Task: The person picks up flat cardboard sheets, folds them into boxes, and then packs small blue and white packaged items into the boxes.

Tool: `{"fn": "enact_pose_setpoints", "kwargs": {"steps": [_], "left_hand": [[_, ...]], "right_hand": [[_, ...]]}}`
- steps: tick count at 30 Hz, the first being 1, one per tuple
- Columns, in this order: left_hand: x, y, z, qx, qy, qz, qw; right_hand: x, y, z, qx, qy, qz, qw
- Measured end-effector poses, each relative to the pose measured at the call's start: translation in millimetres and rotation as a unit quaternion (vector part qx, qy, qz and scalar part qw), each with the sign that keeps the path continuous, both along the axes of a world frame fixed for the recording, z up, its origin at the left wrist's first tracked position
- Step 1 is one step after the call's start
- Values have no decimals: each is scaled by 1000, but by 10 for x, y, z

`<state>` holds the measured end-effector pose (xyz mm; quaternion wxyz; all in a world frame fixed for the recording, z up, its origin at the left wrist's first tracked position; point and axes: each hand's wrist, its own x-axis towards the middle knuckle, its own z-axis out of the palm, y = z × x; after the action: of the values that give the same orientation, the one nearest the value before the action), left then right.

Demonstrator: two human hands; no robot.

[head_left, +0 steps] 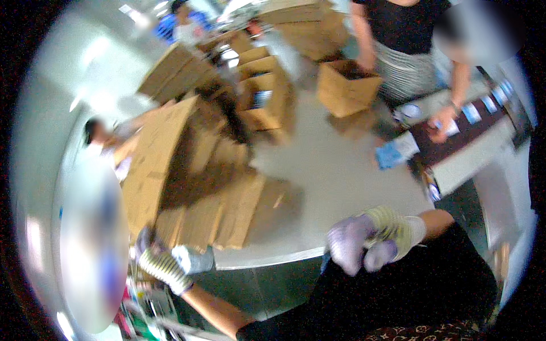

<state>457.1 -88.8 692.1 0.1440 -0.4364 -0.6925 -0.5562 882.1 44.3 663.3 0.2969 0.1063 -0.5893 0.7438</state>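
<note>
My left hand (161, 262), in a striped knit glove, is at the lower corner of a large brown cardboard box (153, 165). Its fingers appear closed on the box's edge, though blur softens them. The box stands tilted on the left of the table, with its flaps (227, 213) spread toward the middle. My right hand (367, 238), in a pale purple and yellow-striped glove, hangs over the table's near edge. Its fingers curl loosely downward with the thumb apart, and nothing shows between them.
The grey table (307, 182) spreads across the middle. Beyond stand a divided carton (267, 94), a smaller open box (348, 91) and stacked cardboard (307, 25). At right, a co-worker's hand (441, 128) reaches over a dark conveyor (455, 142) carrying blue-and-white packets. Other people stand at the left and back.
</note>
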Motion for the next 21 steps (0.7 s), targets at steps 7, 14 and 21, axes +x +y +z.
{"fn": "enact_pose_setpoints", "kwargs": {"steps": [7,14,21], "left_hand": [[231,114,135,-118,331,219,910],[1529,-103,434,-56,413,-2,909],[1879,21,271,-35,248,-290,924]], "right_hand": [[9,85,-271,-26,-150,-198,968],[-47,616,-760,114,-127,-426,888],[648,1532,-829,83,27,-697,712]]}}
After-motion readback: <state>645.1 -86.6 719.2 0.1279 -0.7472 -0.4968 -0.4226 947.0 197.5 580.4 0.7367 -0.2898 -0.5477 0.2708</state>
